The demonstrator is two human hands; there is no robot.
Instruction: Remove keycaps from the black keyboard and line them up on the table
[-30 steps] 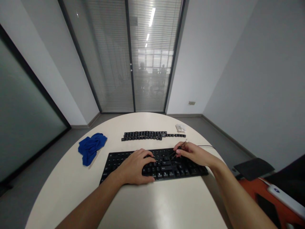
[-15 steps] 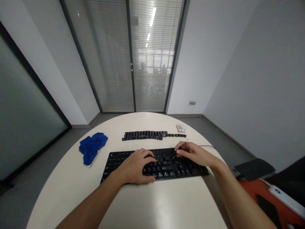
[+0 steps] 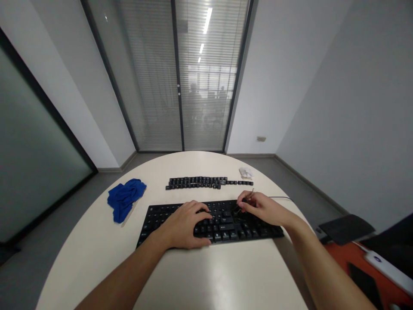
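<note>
A black keyboard (image 3: 226, 227) lies near the middle of the round table, some of its keycaps off. My left hand (image 3: 185, 224) rests on its left and middle part, fingers apart, thumb along the near edge. Over the right part, my right hand (image 3: 258, 207) pinches a thin wire-like tool (image 3: 238, 209), whose lower end is over the keys. Its exact contact with the keys is too small to tell. Behind the keyboard, loose black keycaps (image 3: 193, 182) stand in rows.
A blue cloth (image 3: 124, 199) lies at the left over a thin pale strip. A small clear bag (image 3: 246, 173) sits at the back right of the white table (image 3: 206, 275). A cable runs off the right edge. An orange surface with a white power strip (image 3: 387, 269) is at lower right.
The lower end of the tool in my right hand has shifted slightly over the keys. My left hand stays in place on the keyboard.
</note>
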